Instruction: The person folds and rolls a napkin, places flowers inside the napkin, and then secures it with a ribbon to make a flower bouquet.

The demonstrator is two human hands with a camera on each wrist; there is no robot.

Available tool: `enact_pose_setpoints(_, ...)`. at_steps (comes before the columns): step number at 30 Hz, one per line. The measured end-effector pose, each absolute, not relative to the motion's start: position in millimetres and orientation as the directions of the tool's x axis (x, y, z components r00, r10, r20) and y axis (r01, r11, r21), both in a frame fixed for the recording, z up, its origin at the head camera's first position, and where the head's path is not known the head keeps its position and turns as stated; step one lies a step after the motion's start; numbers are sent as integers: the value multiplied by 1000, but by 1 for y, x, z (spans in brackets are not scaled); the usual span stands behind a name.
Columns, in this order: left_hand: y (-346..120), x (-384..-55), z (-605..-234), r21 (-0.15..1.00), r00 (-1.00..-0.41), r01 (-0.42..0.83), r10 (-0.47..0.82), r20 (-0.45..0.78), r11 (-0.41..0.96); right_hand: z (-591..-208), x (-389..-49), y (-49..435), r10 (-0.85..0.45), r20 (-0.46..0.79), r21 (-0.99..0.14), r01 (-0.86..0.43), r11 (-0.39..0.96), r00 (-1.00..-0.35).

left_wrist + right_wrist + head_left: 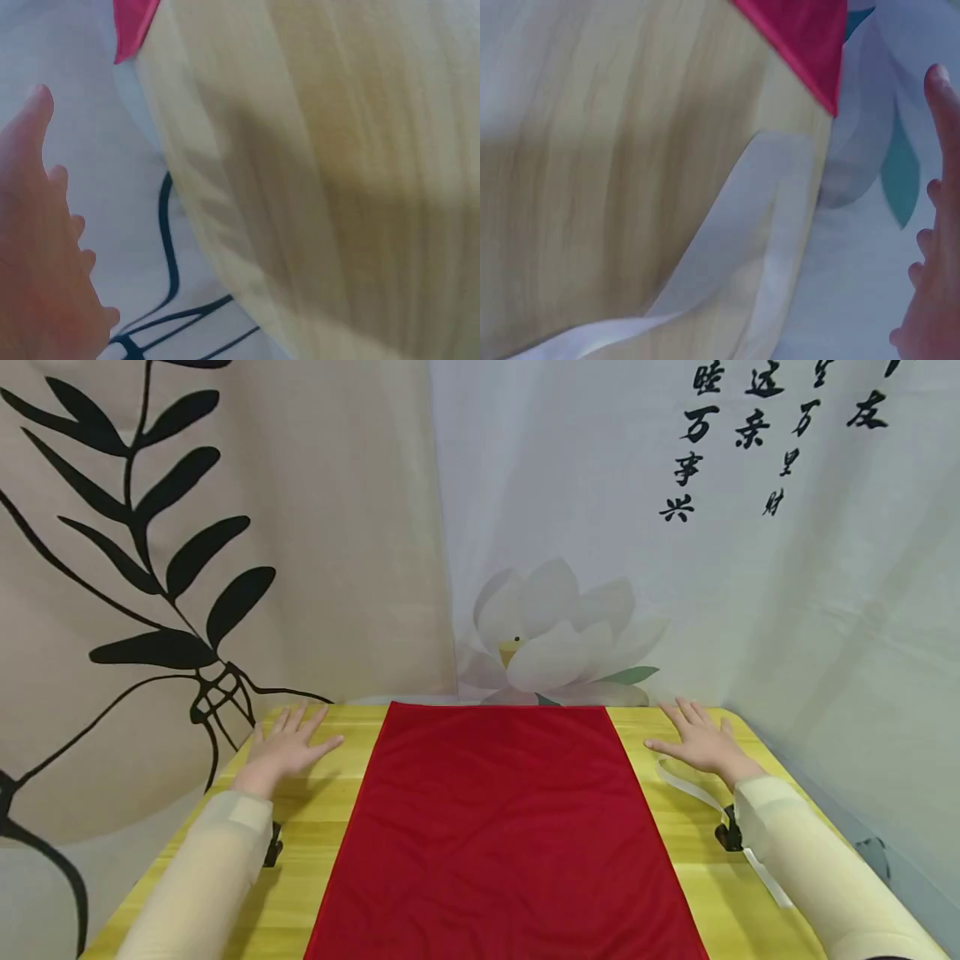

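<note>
The step in hand seems to be a ready pose, with no handling yet begun: the left hand (283,753) is at the middle left of the head view, the right hand (703,745) at the middle right, and neither holds anything. In both hands the grip is spread, with the fingers pointing away and the thumbs turned inward. Whether the fingertips touch the tabletop (330,814), I cannot tell.

The red cloth (502,827) lies between the hands, apart from both, from the centre of the head view down to its bottom edge, where it goes out of the frame. In my judgement, the next move on it would call for bringing the hands inward and taking an edge or a corner between the fingers.

The cloth looks thin and slightly glossy, spread flat, with straight sides and only faint creases. Its far side reaches the far edge of the tabletop. One corner shows at the upper left of the left wrist view, another at the upper right of the right wrist view, where a whitish strap (712,247) lies nearby.
</note>
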State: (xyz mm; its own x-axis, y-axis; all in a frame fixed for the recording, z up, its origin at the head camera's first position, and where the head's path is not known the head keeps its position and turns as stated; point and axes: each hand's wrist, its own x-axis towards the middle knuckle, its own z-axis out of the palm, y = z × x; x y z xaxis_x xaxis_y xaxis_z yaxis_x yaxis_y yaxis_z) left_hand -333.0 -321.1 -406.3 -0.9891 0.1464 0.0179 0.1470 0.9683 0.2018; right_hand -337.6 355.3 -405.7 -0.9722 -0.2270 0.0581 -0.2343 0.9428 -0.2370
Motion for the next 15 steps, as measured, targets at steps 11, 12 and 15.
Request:
enact_pose_setpoints(11,-293,-330,-395,128,-967,251,245,62,959,-399,-318,323,-365,128,-167,-383,909,-922)
enact_pose_setpoints(12,-288,-328,-394,123,-963,266,259,68,956,-398,-315,319,-376,132,-170,-395,903,-917)
enact_pose_setpoints(15,-276,-325,-394,111,-951,307,299,83,945,-399,-307,307,-410,152,-172,-433,885,-899)
